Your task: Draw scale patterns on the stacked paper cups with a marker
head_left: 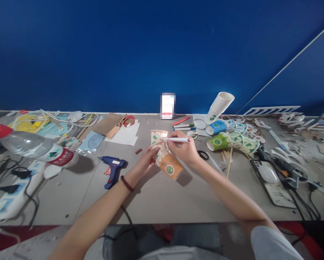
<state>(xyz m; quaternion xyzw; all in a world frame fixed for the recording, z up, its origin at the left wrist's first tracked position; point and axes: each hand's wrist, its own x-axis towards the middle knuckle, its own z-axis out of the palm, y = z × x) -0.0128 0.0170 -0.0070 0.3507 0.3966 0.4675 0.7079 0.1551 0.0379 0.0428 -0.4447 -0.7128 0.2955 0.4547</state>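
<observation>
An orange paper cup (170, 166) with a green round logo is tilted in my left hand (151, 157), mouth away from me; more than one rim shows, so cups may be nested. My right hand (184, 148) grips a white marker (179, 139) with a red end. The marker's tip is close to the cup's rim; whether it touches, I cannot tell. Just behind stands another patterned paper cup (156, 135), partly hidden by the held one. Beside my left forearm lies a blue glue gun (113, 169), with a small brown-red stick (138, 151) near it.
Nested green cups (224, 141) and blue cups (218, 126) lie at right, with a leaning white cup stack (221, 104) behind. Markers (184, 126) lie farther back. A phone (275, 187) is at right; a water bottle (39, 146) and power strip (18, 191) are at left.
</observation>
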